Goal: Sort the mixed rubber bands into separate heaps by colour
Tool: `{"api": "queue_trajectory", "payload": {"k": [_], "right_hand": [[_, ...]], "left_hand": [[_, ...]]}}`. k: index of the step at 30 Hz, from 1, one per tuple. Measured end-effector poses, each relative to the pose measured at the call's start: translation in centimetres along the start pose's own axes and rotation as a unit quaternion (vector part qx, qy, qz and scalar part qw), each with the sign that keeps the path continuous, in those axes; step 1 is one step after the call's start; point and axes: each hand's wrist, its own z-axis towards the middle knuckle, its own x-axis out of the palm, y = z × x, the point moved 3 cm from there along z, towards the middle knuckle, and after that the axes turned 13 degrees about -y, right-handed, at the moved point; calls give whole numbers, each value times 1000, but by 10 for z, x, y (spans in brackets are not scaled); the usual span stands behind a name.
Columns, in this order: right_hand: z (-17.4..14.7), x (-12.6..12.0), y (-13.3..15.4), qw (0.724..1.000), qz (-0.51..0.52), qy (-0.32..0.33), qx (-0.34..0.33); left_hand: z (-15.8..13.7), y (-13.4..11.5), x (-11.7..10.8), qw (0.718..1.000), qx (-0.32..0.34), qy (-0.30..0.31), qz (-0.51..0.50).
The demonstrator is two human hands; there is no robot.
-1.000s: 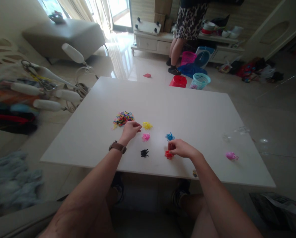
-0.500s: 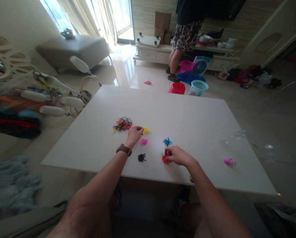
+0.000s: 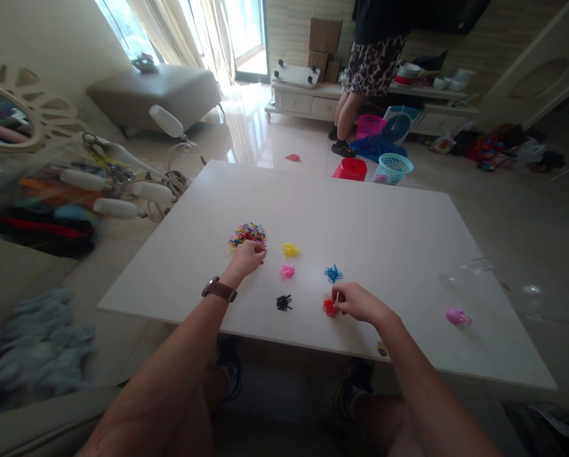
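A heap of mixed-colour rubber bands (image 3: pixel 249 232) lies on the white table (image 3: pixel 341 216). My left hand (image 3: pixel 247 257), a brown-strapped watch on its wrist, is at the heap's near edge with fingers pinched together; anything in them is hidden. Sorted by colour, small piles lie to its right: yellow bands (image 3: pixel 291 250), pink bands (image 3: pixel 287 271), black bands (image 3: pixel 283 303) and blue bands (image 3: pixel 333 273). At the red bands (image 3: pixel 329 308), my right hand (image 3: pixel 354 301) has thumb and fingers closed together at the pile's right side. What it grips is too small to make out.
A pink object (image 3: pixel 457 316) and a clear plastic item (image 3: pixel 477 265) sit toward the table's right edge. Beyond the far edge are a red stool (image 3: pixel 351 169) and a light-blue basket (image 3: pixel 393 169). Another person (image 3: pixel 373 70) stands by the low cabinet.
My left hand has moved left from the yellow pile to the mixed heap. My right hand stays at the red pile. The whole view has shifted slightly.
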Motion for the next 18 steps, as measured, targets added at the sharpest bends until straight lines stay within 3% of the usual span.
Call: {"api": "queue_trajectory", "payload": {"k": [9,12,18], "right_hand": [[7,-7,-1,997,-26,-65,-42],[10,-8,2,995,-31,-79,-50],[15,-4,11,995,-19,-75,-61]], "left_hand": [[13,53,-72,972,-45,-73,218],[12,67,-76,965,-45,-34,257],[3,69,-61,959,63,39,274]]}}
